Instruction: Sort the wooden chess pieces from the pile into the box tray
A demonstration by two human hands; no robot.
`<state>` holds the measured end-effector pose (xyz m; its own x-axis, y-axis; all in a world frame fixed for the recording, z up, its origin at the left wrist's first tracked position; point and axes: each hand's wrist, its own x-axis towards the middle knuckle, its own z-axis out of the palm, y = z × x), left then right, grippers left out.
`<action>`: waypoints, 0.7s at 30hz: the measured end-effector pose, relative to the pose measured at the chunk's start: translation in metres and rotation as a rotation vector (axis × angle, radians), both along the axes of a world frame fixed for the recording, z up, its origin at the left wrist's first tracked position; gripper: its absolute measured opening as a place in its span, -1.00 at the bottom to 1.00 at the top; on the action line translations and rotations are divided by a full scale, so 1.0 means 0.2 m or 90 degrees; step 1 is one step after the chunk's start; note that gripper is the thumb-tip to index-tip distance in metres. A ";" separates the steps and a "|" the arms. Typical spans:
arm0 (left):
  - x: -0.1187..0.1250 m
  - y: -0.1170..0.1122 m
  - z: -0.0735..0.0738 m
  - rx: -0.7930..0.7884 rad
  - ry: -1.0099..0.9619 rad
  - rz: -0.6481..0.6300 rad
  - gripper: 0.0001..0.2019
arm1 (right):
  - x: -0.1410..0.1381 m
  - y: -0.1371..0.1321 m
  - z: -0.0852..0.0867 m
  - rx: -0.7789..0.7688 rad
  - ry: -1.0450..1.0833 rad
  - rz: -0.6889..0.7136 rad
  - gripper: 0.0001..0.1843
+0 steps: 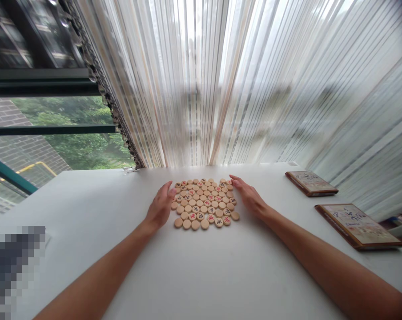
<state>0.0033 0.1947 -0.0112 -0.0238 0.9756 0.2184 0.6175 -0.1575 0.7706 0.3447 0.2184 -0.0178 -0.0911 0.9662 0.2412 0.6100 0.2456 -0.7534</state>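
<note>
Several round wooden game discs (205, 202), some marked with red or black characters and some blank, lie packed flat in one patch on the white table (194, 275). My left hand (161, 206) rests on edge against the patch's left side, fingers straight and together. Against the right side stands my right hand (248, 195), fingers also stretched out. Both hands hold nothing and touch the outer discs.
Two flat brown-edged box halves lie at the right: one (311, 183) farther back, one (359, 224) nearer. Striped sheer curtains (241, 89) hang behind the table's far edge. A window (54, 133) is at the left. A blurred patch (14, 266) sits at the table's left front.
</note>
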 end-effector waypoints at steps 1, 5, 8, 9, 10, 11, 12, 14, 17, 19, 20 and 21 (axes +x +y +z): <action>0.00 0.00 0.00 -0.003 -0.002 -0.007 -0.28 | 0.00 0.00 0.00 -0.002 -0.003 0.004 -0.21; 0.00 0.00 0.00 -0.008 -0.015 -0.026 -0.27 | -0.01 -0.01 0.00 0.001 -0.007 0.007 -0.25; 0.00 -0.01 0.00 -0.009 -0.026 -0.037 -0.30 | 0.00 -0.01 0.00 0.006 -0.002 0.004 -0.28; 0.00 -0.01 0.00 -0.009 -0.029 -0.041 -0.31 | 0.00 -0.01 -0.01 0.008 0.001 0.003 -0.28; 0.00 -0.02 0.00 -0.010 -0.032 -0.044 -0.31 | 0.00 -0.01 -0.01 0.011 0.004 0.001 -0.28; 0.00 -0.02 0.00 -0.010 -0.035 -0.047 -0.31 | 0.01 -0.01 -0.01 0.015 0.007 -0.002 -0.28; 0.00 -0.02 -0.01 -0.010 -0.038 -0.049 -0.31 | 0.01 -0.01 -0.01 0.019 0.010 -0.005 -0.27; -0.01 -0.02 -0.01 -0.008 -0.045 -0.055 -0.32 | 0.02 -0.01 -0.02 0.025 0.014 -0.010 -0.28; -0.01 -0.01 -0.02 0.008 -0.053 -0.053 -0.35 | 0.02 0.00 -0.03 0.033 0.016 -0.014 -0.29; -0.01 -0.01 -0.02 0.031 -0.060 -0.038 -0.38 | 0.02 0.00 -0.03 0.038 0.016 -0.014 -0.28; -0.01 -0.01 -0.02 0.044 -0.065 -0.027 -0.40 | 0.02 0.00 -0.03 0.041 0.016 -0.013 -0.27; -0.02 0.00 -0.03 0.060 -0.071 -0.015 -0.42 | 0.02 0.00 -0.03 0.043 0.015 -0.012 -0.27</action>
